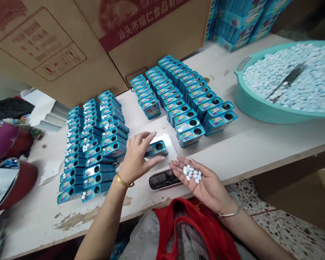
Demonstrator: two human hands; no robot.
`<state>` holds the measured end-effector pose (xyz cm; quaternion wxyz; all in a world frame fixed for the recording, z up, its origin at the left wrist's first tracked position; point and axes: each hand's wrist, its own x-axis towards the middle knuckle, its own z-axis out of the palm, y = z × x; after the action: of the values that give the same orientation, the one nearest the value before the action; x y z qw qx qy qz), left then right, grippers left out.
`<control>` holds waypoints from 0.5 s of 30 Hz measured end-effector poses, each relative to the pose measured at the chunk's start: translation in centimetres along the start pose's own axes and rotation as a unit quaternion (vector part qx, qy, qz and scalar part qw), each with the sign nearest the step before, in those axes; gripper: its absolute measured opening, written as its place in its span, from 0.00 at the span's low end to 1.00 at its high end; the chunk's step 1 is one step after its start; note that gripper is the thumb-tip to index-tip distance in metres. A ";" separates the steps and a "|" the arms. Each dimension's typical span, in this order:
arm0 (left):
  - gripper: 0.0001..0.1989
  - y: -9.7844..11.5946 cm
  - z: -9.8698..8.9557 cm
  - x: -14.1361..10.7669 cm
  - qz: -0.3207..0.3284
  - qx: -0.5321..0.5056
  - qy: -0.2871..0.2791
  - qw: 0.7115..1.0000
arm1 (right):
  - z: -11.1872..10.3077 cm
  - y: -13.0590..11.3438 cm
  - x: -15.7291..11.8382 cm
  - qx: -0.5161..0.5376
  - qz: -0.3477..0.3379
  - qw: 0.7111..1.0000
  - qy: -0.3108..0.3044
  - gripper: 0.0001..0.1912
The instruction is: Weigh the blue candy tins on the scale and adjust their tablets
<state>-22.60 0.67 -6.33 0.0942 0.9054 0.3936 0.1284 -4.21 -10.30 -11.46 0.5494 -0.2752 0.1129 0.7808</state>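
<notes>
A small blue tin [159, 146] with a round dark hole in its top stands on the white plate of a digital scale [166, 142]. My left hand [137, 153] is around the tin's near left end, thumb and fingers spread apart; no firm grip shows. In front of the plate is the scale's black display [162, 179]. My right hand [206, 187] is palm up and cupped just right of the display, holding several white oval candies [192, 173].
Rows of blue tins [176, 97] stand behind the scale. More tins [93, 144], many with candies on top, are at the left. A turquoise basin [276, 115] of candies with a dark scoop [289, 77] stands at right. Cardboard boxes [78, 21] line the back.
</notes>
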 end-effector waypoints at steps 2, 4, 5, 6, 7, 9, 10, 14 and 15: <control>0.26 -0.8 0.0 0.3 0.004 0.007 -0.051 0.999 | -0.7 -0.4 0.0 0.001 -0.013 1.000 0.023 0.12; 0.20 -1.8 0.1 1.3 0.005 0.016 -0.064 0.998 | -1.2 -0.7 0.0 0.002 -0.021 0.999 0.043 0.12; 0.18 -2.4 0.3 2.1 -0.002 0.027 -0.051 0.998 | -1.3 -0.8 0.0 0.003 -0.023 0.998 0.051 0.12; 0.17 -3.0 0.5 3.2 -0.011 0.040 -0.031 0.999 | -1.4 -0.9 0.0 0.004 -0.024 0.998 0.055 0.12; 0.18 -3.8 0.9 4.5 -0.020 0.052 -0.012 0.998 | -1.5 -1.0 0.0 0.005 -0.026 0.998 0.058 0.12; 0.18 -5.3 1.9 7.2 -0.036 0.072 0.005 0.997 | -1.4 -1.1 0.1 0.007 -0.028 0.998 0.062 0.12; 0.18 -6.0 2.5 8.5 -0.043 0.081 0.005 0.996 | -1.4 -1.1 0.2 0.009 -0.030 0.998 0.063 0.12; 0.18 -7.8 4.7 12.1 -0.081 0.127 0.012 0.988 | -1.4 -1.2 0.3 0.014 -0.030 0.997 0.069 0.12; 0.20 -7.9 4.9 12.2 -0.087 0.138 0.026 0.986 | -1.4 -1.2 0.3 0.014 -0.028 0.997 0.070 0.12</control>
<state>-18.49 14.63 -11.22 -0.0306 0.8682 0.4875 0.0877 -2.77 -10.35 -12.65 0.5657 -0.3245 0.1548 0.7421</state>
